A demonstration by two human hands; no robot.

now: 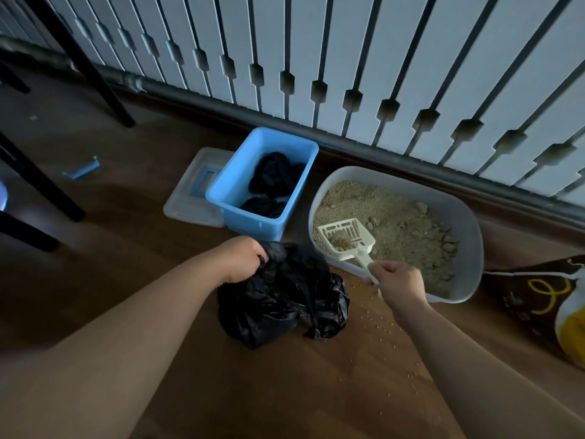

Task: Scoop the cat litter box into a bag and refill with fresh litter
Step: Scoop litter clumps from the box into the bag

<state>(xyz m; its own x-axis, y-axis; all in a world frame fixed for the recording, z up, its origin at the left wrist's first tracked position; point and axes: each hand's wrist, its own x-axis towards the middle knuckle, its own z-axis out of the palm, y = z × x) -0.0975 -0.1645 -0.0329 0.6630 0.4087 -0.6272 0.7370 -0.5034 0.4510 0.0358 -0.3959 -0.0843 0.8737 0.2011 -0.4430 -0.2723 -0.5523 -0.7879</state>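
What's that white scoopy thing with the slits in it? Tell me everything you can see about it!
The cream-white plastic litter scoop has a flat shovel head cut with slots, low side walls and a thin straight handle. It looks hard and smooth. A small heap of brownish litter lies in the head, near the handle. The scoop is over the near left end of the grey oval plastic litter box, head pointing away. The right hand grips the handle's end.

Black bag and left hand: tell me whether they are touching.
Touching. The head view shows the left hand with its fingers curled round the bunched top edge of the black bag, with no gap between them.
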